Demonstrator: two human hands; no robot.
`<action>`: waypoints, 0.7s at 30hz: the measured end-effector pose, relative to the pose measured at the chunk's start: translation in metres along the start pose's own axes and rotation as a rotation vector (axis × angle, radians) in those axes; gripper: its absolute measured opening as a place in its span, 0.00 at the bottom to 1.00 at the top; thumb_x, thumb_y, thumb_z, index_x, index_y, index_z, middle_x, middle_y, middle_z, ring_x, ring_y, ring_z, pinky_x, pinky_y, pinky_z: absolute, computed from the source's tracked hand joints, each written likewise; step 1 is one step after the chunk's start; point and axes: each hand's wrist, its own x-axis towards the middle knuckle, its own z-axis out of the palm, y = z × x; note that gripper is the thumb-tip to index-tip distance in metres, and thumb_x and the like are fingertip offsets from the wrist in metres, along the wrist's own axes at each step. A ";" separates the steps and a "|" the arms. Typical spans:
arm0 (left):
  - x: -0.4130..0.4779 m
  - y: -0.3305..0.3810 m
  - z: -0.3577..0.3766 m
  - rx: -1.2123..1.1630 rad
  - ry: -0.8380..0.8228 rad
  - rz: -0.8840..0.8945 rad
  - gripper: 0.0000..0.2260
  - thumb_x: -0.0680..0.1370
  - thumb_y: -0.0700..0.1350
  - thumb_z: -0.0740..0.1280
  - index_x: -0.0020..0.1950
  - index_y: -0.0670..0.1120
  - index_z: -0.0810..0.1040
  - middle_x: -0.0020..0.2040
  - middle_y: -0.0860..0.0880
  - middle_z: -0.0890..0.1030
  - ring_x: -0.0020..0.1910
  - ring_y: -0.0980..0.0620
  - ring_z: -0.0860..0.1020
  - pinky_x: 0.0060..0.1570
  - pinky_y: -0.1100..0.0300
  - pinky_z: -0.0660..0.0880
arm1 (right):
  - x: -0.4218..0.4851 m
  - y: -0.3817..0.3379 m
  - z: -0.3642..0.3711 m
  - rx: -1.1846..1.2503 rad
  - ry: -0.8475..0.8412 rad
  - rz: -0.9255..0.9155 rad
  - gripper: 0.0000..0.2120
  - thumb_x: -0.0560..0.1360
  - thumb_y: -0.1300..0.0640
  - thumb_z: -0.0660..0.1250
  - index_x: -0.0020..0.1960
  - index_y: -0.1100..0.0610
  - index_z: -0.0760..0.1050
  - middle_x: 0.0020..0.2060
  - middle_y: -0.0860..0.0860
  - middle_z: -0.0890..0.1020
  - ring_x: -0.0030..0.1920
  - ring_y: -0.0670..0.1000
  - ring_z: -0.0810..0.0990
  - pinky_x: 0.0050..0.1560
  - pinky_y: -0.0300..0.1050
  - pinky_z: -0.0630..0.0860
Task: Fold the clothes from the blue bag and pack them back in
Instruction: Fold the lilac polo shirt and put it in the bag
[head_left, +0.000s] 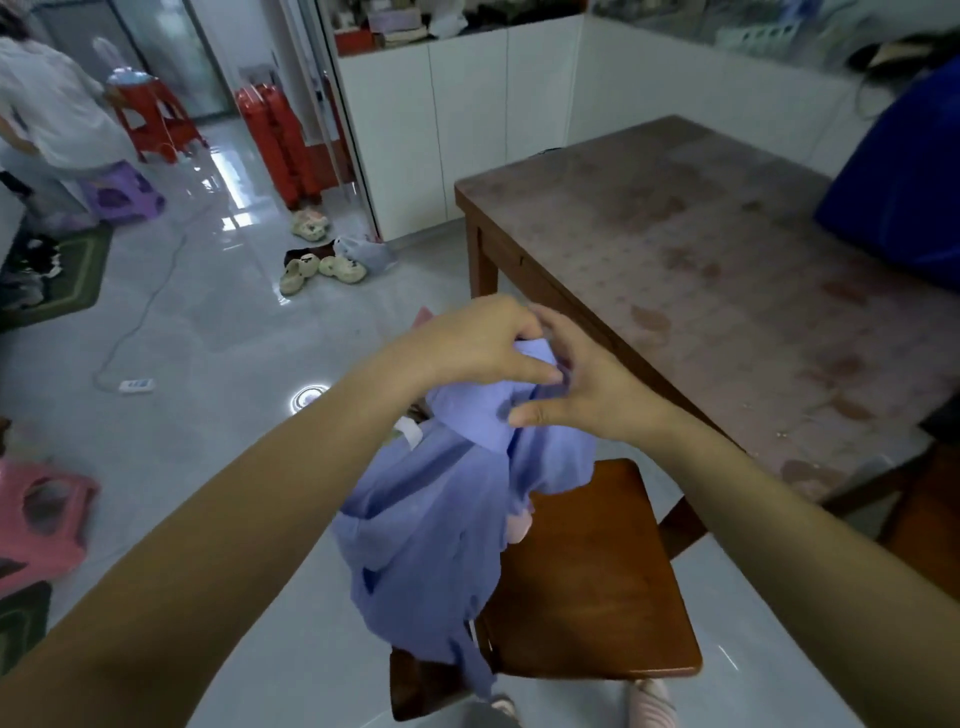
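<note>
both hands, left hand (483, 343) and right hand (587, 387), pinched a lavender-blue garment (436, 530) that hung crumpled over a wooden chair (597, 587).

Table (727, 260) right of the grip, wooden stool (597, 571) below it; slippers (322, 267) and red stools (280, 140) up-left, pink stool (41, 519) down-left.

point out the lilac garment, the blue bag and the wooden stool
lilac garment (426, 525) head view, hanging body cloth
blue bag (904, 208) head view, its side
wooden stool (597, 587) head view, bare seat
</note>
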 end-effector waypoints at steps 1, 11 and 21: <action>0.004 0.012 -0.005 -0.013 0.010 0.029 0.13 0.72 0.50 0.72 0.36 0.42 0.78 0.32 0.44 0.75 0.29 0.55 0.68 0.28 0.63 0.63 | -0.001 -0.005 0.001 0.042 0.019 -0.004 0.29 0.64 0.55 0.77 0.60 0.45 0.69 0.52 0.36 0.77 0.51 0.32 0.75 0.52 0.32 0.75; 0.021 -0.016 0.049 -0.360 -0.341 -0.023 0.21 0.66 0.63 0.73 0.50 0.51 0.76 0.48 0.52 0.80 0.48 0.53 0.79 0.51 0.56 0.75 | -0.046 0.012 -0.088 0.353 0.436 -0.071 0.08 0.72 0.57 0.69 0.51 0.56 0.80 0.38 0.42 0.85 0.41 0.42 0.83 0.41 0.37 0.77; 0.081 0.068 0.114 -0.522 -0.169 0.073 0.23 0.69 0.62 0.71 0.54 0.47 0.76 0.47 0.49 0.82 0.45 0.55 0.79 0.43 0.60 0.77 | -0.090 0.035 -0.133 0.413 0.792 -0.053 0.15 0.61 0.40 0.73 0.43 0.46 0.84 0.40 0.47 0.85 0.42 0.48 0.83 0.40 0.41 0.78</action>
